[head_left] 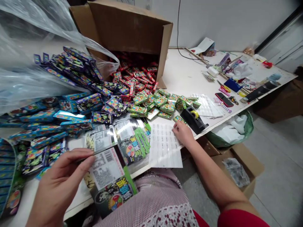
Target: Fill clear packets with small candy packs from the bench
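Packing workroom, white worktable [187,75], open cardboard carton [127,28], tape dispenser [193,119], label sheets [163,148]

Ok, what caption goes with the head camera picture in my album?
Left hand holds a barcoded packet; right hand touches a sheet of labels.

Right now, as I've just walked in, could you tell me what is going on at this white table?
A person's left hand pinches a glossy black-and-green printed card bearing a white barcode label. Their right hand rests on a white sheet of small labels. Small green boxes and blue boxes lie heaped nearby, and red boxes spill from a brown cardboard carton.
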`<state>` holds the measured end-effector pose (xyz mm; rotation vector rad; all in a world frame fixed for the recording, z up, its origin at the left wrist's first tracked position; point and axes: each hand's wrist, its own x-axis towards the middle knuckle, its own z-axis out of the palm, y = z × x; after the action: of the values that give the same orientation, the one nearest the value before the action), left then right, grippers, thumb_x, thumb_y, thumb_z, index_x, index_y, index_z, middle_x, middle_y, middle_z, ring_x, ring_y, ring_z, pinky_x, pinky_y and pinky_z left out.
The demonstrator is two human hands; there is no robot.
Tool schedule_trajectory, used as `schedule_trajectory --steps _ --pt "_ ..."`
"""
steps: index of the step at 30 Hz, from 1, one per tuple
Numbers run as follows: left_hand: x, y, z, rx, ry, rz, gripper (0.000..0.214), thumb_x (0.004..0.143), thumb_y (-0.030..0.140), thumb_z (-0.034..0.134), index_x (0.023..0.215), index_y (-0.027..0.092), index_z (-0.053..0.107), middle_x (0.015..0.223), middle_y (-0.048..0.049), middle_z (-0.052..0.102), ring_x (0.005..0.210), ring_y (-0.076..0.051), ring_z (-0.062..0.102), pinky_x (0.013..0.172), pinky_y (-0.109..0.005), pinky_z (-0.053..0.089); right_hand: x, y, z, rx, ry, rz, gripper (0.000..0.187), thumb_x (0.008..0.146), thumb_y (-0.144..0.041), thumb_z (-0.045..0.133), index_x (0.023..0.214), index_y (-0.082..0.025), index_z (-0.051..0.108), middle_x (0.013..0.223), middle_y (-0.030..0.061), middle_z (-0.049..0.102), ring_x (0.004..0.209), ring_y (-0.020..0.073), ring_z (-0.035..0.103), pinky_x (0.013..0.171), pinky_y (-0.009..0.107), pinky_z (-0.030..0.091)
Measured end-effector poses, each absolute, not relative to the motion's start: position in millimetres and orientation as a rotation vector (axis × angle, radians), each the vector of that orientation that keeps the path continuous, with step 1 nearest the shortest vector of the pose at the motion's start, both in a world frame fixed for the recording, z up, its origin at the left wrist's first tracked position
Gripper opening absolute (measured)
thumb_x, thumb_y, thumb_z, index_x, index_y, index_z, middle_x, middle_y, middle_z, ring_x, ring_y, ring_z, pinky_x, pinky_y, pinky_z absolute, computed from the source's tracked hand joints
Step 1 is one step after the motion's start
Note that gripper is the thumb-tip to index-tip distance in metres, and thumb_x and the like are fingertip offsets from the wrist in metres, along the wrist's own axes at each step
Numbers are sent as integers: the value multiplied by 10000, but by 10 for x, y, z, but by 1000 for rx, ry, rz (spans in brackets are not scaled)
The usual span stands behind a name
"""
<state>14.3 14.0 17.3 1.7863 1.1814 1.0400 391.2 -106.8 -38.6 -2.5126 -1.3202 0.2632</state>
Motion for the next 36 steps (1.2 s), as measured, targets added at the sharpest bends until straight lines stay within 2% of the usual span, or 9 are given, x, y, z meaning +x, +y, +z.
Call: schedule_trajectory --steps 5,11,14,17,20,25,29,36 --pt "226 60 316 1732 1011 1002 88 784 286 679 828 227 630 890 11 629 861 -142 601 765 -228 484 3995 -1190 -434 -2341 -1272 376 146 770 -285 604 843 -194 516 972 54 538 810 178 591 747 298 482" --pt "176 59 306 1733 945 1020 47 817 261 652 850 237 630 884 8 623 845 -149 594 768 -247 481 3789 -1008 -524 -2412 -1387 -83 217 712 -193 658 874 -187 513 1092 147 487 1071 316 469 904 445 406" --pt "145 47 284 1731 963 1033 56 819 265 652 863 237 631 894 -2 618 852 -163 591 769 -263 482 3731 -925 -447 -2419 -1298 -115 229 707 -219 680 850 -188 503 1086 155 504 1079 335 454 901 479 391" --pt "176 20 301 1747 909 1032 38 831 239 637 865 230 623 881 -4 605 834 -154 583 737 -252 476 3638 -883 -154 -2133 -1265 139 210 739 -295 670 826 -190 511 987 111 546 1010 284 508 889 445 402" --pt "260 -12 348 1761 817 1032 22 841 211 620 860 215 609 856 -8 597 812 -143 573 716 -247 468 3343 -811 353 -1644 -1420 679 192 859 -387 565 860 -196 558 877 40 583 849 184 558 811 345 431" --pt "348 -69 409 1765 751 1020 27 869 186 584 876 212 585 829 -2 572 797 -126 549 699 -239 444 2610 -510 1060 -1250 -1808 1128 153 862 -324 587 794 -187 598 828 12 605 807 136 557 794 288 426" --pt "307 -112 412 1743 744 1025 26 881 187 571 870 210 572 827 -1 556 796 -129 534 699 -254 427 2289 -233 1087 -1277 -1919 1241 144 828 -310 612 768 -181 597 828 25 612 813 144 556 798 301 427" --pt "261 -97 386 1686 717 1053 69 909 253 534 867 205 562 826 -5 550 795 -137 525 696 -273 418 2173 -96 942 -1447 -1749 1446 186 815 -334 614 722 -181 567 688 5 578 630 113 500 595 259 411"
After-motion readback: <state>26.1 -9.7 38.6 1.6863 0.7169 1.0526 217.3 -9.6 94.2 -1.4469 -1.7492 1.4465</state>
